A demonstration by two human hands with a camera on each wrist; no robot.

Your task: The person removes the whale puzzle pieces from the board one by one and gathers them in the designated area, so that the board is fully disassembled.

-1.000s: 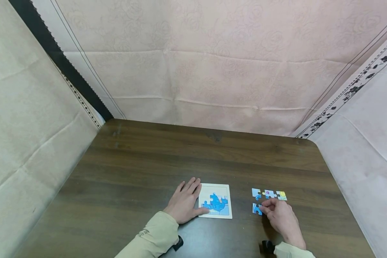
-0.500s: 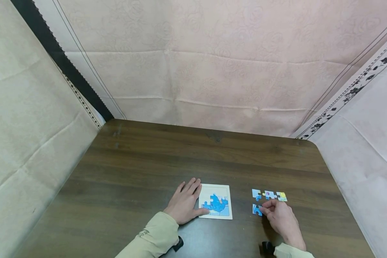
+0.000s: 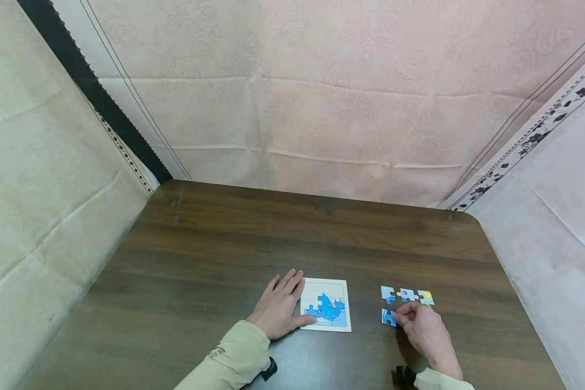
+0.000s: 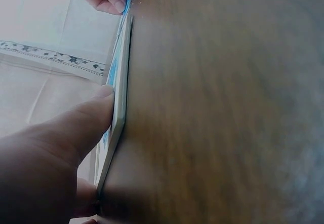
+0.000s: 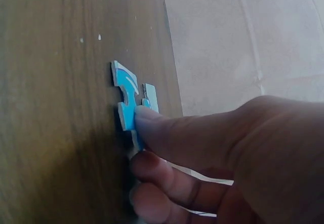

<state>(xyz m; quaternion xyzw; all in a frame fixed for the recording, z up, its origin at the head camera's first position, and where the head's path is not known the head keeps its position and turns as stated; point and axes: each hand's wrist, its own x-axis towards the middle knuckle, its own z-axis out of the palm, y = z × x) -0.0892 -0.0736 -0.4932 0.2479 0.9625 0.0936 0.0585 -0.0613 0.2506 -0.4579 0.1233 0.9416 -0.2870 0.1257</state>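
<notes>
My left hand (image 3: 279,307) lies with fingers spread along the left side of a white puzzle tray (image 3: 347,306); its thumb presses on the tray's near left corner. Inside the tray, joined blue pieces (image 3: 327,309) form part of a picture, with a pale area bare above them. To the right, my right hand (image 3: 426,330) pinches the edge of a blue jigsaw piece (image 3: 387,317) between thumb and curled fingers. The right wrist view shows this jigsaw piece (image 5: 126,89) with its notched side facing the camera, close over the table; its far end is hidden by the thumb.
Beyond the right hand lie more loose jigsaw pieces: a pale blue one (image 3: 387,293), a whitish one with a purple mark (image 3: 407,294) and a yellow-patterned one (image 3: 426,296). A brown wooden table (image 3: 224,233) carries everything. Light cloth (image 3: 322,108) hangs around its back and sides.
</notes>
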